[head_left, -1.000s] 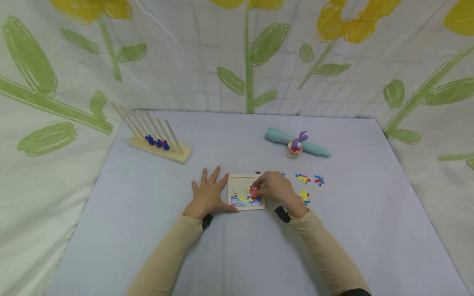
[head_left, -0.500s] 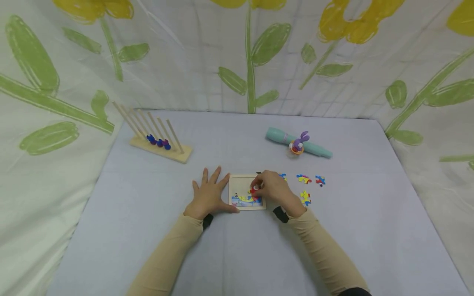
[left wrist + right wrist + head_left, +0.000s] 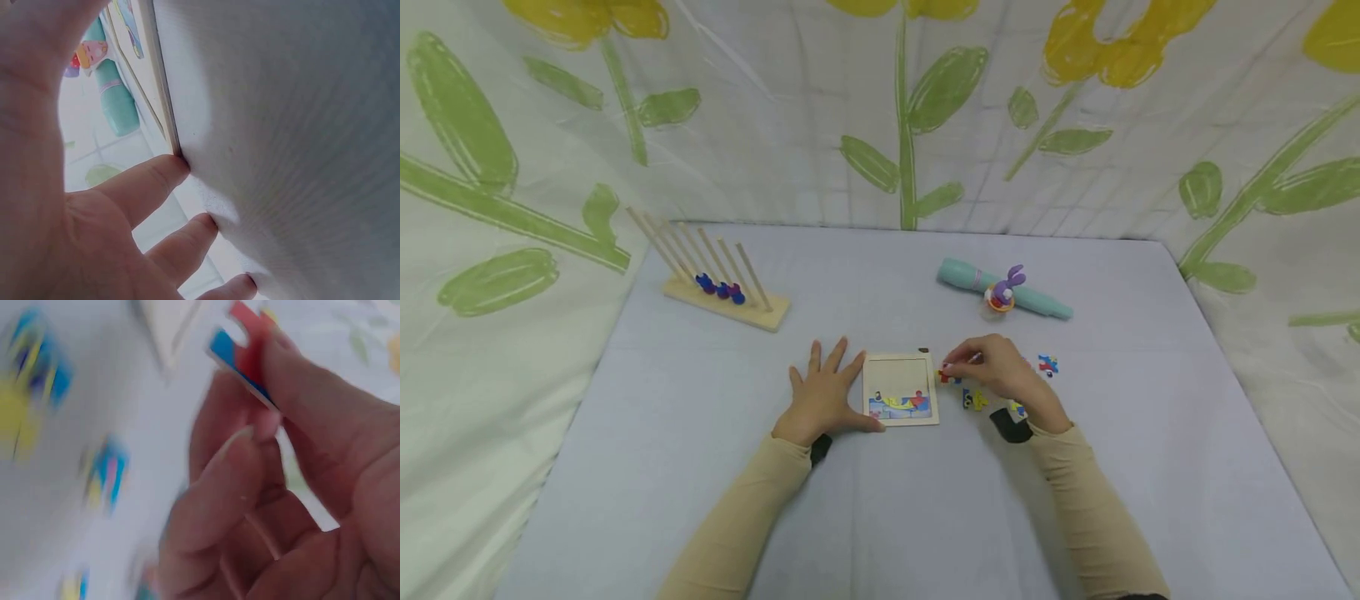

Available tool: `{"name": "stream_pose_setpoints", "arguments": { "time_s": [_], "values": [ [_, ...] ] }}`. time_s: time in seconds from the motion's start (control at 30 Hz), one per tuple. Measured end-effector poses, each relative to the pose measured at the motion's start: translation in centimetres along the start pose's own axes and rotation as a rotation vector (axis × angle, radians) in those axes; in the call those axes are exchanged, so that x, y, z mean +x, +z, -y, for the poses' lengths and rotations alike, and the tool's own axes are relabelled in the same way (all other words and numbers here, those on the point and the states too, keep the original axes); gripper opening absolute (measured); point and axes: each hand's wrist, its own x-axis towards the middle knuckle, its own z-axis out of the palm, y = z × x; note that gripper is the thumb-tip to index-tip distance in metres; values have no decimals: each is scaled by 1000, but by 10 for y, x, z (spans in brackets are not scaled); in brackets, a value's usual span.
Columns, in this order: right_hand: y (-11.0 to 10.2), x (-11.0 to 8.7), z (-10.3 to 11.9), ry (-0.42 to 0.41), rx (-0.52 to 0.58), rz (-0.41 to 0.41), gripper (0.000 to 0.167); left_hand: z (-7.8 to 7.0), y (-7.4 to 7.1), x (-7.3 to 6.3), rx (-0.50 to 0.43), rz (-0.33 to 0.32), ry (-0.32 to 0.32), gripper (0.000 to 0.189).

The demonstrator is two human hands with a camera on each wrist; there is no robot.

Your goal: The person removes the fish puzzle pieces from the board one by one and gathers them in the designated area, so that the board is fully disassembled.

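A white cloth painted with yellow flowers and green leaves hangs behind the pale table [image 3: 737, 517] where this person is working. Toward the back I see a wooden peg rack [image 3: 730, 310] on the person's left, and a teal bottle-shaped object [image 3: 1041, 302] with a purple-eared toy [image 3: 1002, 289] just in front of it. The wooden tray [image 3: 898, 375] lies flat between the hands, a row of joined pieces [image 3: 898, 407] along its near side and bare wood beyond. The left hand [image 3: 823, 400] is spread wide, gripping nothing, its index fingertip touching the far left corner and its thumb by the near edge, seemingly to steady it. The right hand [image 3: 996, 367] pinches a red and blue piece [image 3: 240, 359] between thumb and forefinger, just beside the tray's right rim. Loose pieces [image 3: 976, 400] lie around that hand; its wrist view is too blurred for me to make out their pictures. I'd judge the jigsaw to be partway filled, with this piece being lined up for a spot; the next move calls for bringing it over the rim, turned so its tabs match the row, then pressing it flat.
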Motion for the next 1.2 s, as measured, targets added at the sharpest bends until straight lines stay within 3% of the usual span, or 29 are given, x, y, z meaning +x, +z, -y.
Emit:
{"name": "stream_pose_setpoints", "arguments": {
  "time_s": [0.17, 0.33, 0.53, 0.67, 0.83, 0.97, 1.07, 1.2],
  "values": [
    [-35, -29, -37, 145, -17, 10, 20, 1, 0, 0, 9, -2, -4, 120],
    [-57, -59, -74, 288, -39, 26, 26, 1, 0, 0, 15, 9, -10, 119],
    [-63, -74, -100, 388, -18, 24, 30, 2, 2, -1, 11, 8, -14, 119],
    [-60, -75, -105, 403, -79, -8, 31, 3, 3, 0, -2, 5, -12, 120],
    [-53, -69, -91, 369, -198, -82, 30, 2, 2, -1, -3, 3, -7, 120],
    [-31, -45, -54, 254, -201, -112, 24, 2, 1, -1, 0, 0, -11, 119],
    [-2, -21, -19, 157, -193, -91, 19, 1, 0, 0, 0, 2, -11, 119],
    [40, 9, 24, 39, -194, 8, 22, 0, 0, 0, 3, 1, -5, 119]
  ]
}}
